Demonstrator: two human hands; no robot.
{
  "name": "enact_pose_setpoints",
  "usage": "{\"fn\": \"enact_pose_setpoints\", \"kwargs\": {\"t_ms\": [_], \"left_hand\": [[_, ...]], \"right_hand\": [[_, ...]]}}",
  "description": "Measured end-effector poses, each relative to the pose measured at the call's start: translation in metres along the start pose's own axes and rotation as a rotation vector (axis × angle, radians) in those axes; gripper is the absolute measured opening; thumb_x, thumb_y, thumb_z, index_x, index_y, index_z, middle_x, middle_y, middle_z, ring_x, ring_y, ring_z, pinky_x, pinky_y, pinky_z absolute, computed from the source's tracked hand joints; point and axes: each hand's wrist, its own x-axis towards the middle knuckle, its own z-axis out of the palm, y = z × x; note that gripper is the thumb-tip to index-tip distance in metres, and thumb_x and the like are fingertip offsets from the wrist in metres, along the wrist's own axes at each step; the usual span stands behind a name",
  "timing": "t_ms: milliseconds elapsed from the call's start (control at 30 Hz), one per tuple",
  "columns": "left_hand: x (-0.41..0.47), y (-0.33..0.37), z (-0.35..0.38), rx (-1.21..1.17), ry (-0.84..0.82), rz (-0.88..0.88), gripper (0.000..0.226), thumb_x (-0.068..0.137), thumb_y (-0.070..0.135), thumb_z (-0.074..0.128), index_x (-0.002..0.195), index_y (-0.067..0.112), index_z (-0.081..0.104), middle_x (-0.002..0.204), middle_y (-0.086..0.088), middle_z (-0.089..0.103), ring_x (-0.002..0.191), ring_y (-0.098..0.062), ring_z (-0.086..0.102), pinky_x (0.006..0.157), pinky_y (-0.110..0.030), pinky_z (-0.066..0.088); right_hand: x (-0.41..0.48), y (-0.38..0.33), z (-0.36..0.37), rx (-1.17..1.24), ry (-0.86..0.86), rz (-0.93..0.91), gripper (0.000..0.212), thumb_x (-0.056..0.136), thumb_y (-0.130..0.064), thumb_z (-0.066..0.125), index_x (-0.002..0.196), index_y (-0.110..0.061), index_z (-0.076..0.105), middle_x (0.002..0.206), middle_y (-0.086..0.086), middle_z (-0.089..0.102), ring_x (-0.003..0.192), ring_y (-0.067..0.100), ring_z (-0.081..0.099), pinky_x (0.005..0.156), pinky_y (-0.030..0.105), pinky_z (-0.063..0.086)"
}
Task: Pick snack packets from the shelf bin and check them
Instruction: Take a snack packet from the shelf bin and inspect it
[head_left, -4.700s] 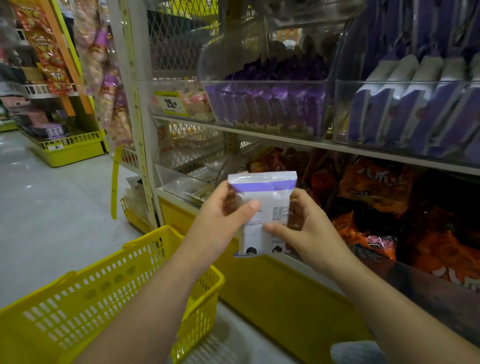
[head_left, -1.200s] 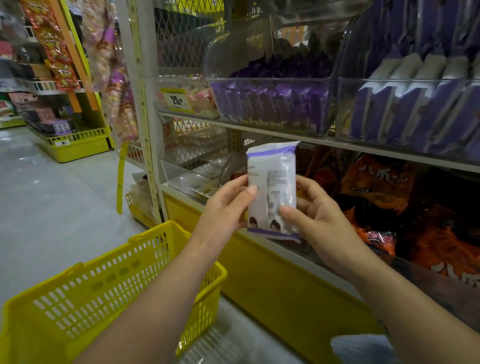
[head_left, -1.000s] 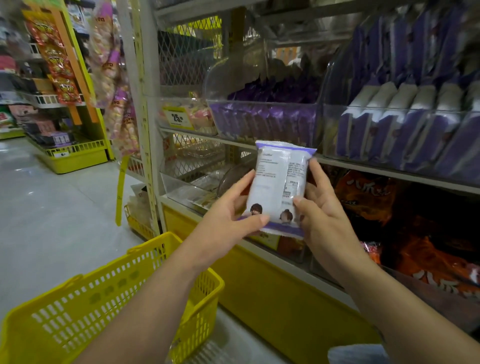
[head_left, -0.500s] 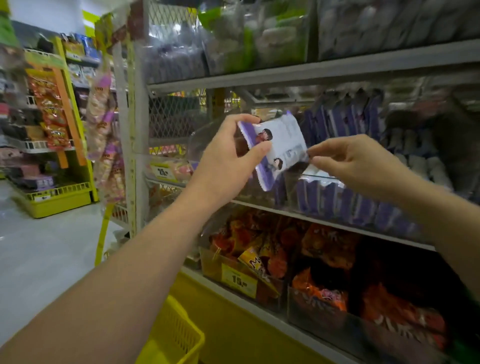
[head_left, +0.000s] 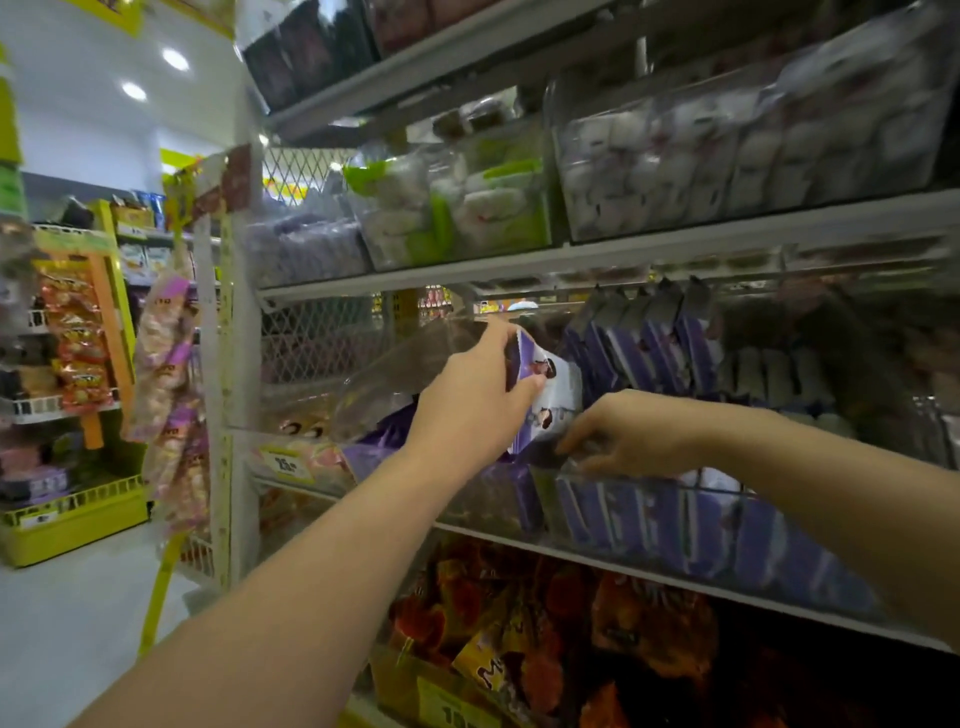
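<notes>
Plainly, the snack packet (head_left: 558, 387) stands nearly upright over the front left corner of the clear shelf bin (head_left: 649, 480), its long axis running top to bottom. The left hand (head_left: 467, 410) pinches its left edge between thumb and fingers. The right hand (head_left: 628, 441) sits just below and to the right of it, fingers curled down behind the bin's front rim among the purple packets (head_left: 613, 512). Whether they grasp one I cannot tell. The left hand is nearer, and the bin lies straight beneath.
</notes>
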Motion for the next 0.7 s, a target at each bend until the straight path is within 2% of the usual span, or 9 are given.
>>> {"fn": "enact_pose_setpoints", "kwargs": {"t_ms": [133,233,300,467,567,633,700], "left_hand": [[0.006,-0.006,0.010,0.127,-0.011,0.040,0.028,0.090,0.038,0.064,0.112,0.033,0.047,0.091,0.008,0.068,0.085,-0.017,0.064,0.070,-0.035,0.048],[0.010,-0.012,0.023,0.225,-0.026,0.104,0.031,0.088,0.042,0.064,0.113,0.032,0.048,0.107,0.011,0.059,0.099,-0.013,0.056,0.082,-0.032,0.043],[0.012,-0.017,0.032,0.268,-0.007,0.152,0.034,0.087,0.043,0.066,0.113,0.030,0.050,0.115,0.011,0.051,0.106,-0.011,0.050,0.088,-0.030,0.039],[0.013,-0.025,0.042,0.328,0.008,0.255,0.035,0.080,0.048,0.070,0.103,0.030,0.052,0.119,0.013,0.049,0.112,-0.008,0.043,0.087,-0.022,0.030],[0.009,-0.030,0.043,0.428,-0.032,0.377,0.031,0.078,0.044,0.072,0.097,0.027,0.057,0.129,0.010,0.050,0.129,-0.011,0.037,0.102,-0.030,0.030],[0.008,-0.032,0.041,0.448,-0.108,0.432,0.025,0.081,0.043,0.070,0.095,0.026,0.059,0.131,0.011,0.053,0.136,-0.014,0.032,0.110,-0.033,0.025],[0.008,-0.036,0.035,0.424,-0.190,0.448,0.021,0.087,0.046,0.062,0.099,0.029,0.063,0.131,0.014,0.054,0.142,-0.013,0.024,0.114,-0.033,0.018]], "right_hand": [[0.003,0.008,-0.004,0.057,-0.076,-0.031,0.027,0.094,-0.033,0.058,0.120,-0.035,0.064,0.092,-0.017,0.059,0.079,0.004,0.061,0.071,0.022,0.054],[0.004,0.012,-0.004,0.076,-0.112,-0.037,0.023,0.094,-0.032,0.056,0.114,-0.037,0.066,0.084,-0.019,0.057,0.078,0.004,0.061,0.069,0.023,0.052],[0.005,0.013,-0.004,0.079,-0.142,-0.036,0.022,0.095,-0.031,0.056,0.114,-0.038,0.065,0.084,-0.019,0.056,0.077,0.003,0.059,0.066,0.020,0.048],[0.005,0.013,-0.007,0.027,-0.187,-0.045,0.028,0.096,-0.031,0.054,0.123,-0.034,0.059,0.087,-0.020,0.051,0.076,0.001,0.055,0.061,0.014,0.043],[0.004,0.013,-0.009,0.032,-0.209,-0.055,0.029,0.096,-0.031,0.055,0.124,-0.037,0.058,0.093,-0.018,0.052,0.082,0.003,0.056,0.066,0.017,0.045],[0.002,0.012,-0.010,0.036,-0.218,-0.052,0.030,0.096,-0.032,0.054,0.125,-0.038,0.058,0.100,-0.017,0.053,0.085,0.005,0.056,0.068,0.018,0.048],[0.000,0.012,-0.010,0.021,-0.217,-0.062,0.030,0.096,-0.034,0.053,0.125,-0.040,0.057,0.109,-0.013,0.054,0.092,0.007,0.057,0.076,0.021,0.051]]}}
